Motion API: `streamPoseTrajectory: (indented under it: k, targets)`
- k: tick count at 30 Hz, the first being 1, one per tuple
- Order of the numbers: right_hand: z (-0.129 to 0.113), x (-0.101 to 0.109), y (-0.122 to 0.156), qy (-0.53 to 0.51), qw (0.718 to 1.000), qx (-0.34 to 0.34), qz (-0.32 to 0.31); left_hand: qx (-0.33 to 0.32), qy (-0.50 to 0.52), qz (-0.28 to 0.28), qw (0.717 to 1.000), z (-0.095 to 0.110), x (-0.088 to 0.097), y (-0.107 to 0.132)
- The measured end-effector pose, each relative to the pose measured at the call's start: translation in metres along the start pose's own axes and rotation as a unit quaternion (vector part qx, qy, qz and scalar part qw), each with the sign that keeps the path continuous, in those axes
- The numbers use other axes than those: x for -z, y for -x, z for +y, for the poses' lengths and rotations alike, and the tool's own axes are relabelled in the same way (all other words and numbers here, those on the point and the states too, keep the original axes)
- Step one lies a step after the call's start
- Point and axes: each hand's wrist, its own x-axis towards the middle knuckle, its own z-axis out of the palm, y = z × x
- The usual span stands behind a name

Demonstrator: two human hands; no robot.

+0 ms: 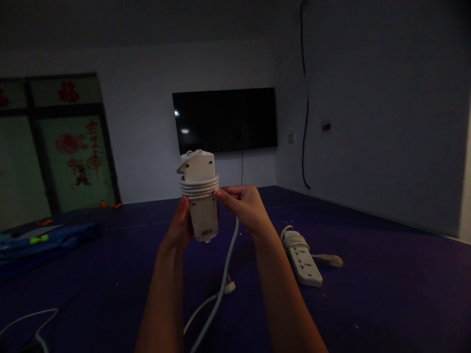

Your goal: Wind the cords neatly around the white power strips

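Writing: no brand or label readable on any item; red characters and round red motifs on the panels (69, 157) at 9 o'clock, too dim to read.

Strip (201, 215): one, held at centre of view, upright; cream plastic, oblong with rounded corners, plain back face toward the camera; small dark mark near its lower end.

Cord (199, 187): one, white, round, smooth; about four turns wound tight around the strip's upper half; a loop over its top end; the free length drops from the right hand toward 6 o'clock and trails on the floor (368, 294); a white plug (230, 287) lies beside it.

Left hand (180, 225): closed around the strip's lower half from the 9 o'clock side, thumb on the near face.

Right hand (245, 206): fingers curled, thumb and fingertips pinched on the cord at the coil's 3 o'clock edge.

Second strip (303, 255): one, at 4 o'clock on the floor; cream plastic, socket face up; its cord part wound at the far end, its plug lying just beside it.

Floor: dark blue, matt, specked with white crumbs.

TV (225, 120): one, flat black, glossy, wall-mounted at 12 o'clock.

Black cable (304, 98): one, hanging down the wall at 1 o'clock; wall plate (326, 127) near it.

Bag (47, 242): blue fabric, at 9 o'clock on the floor.

Cable (37, 318): thin, white, at 8 o'clock.
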Motion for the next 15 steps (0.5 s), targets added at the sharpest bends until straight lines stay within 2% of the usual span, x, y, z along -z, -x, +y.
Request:
streamPoseTrajectory:
  k: [4, 9, 15]
  targets:
    - [-0.003, -0.005, 0.000, -0.004, 1.000, -0.003, -0.001, -0.027, -0.003, 0.012, 1.000, 0.000, -0.001, 0.000]
    - [-0.007, -0.017, 0.002, -0.054, 0.998, -0.021, 0.035, -0.092, -0.008, 0.033, 0.995, 0.001, -0.004, -0.004]
    - [-0.020, -0.017, 0.009, -0.141, 0.984, -0.105, 0.031, -0.112, 0.017, 0.057, 0.992, 0.011, -0.003, 0.000]
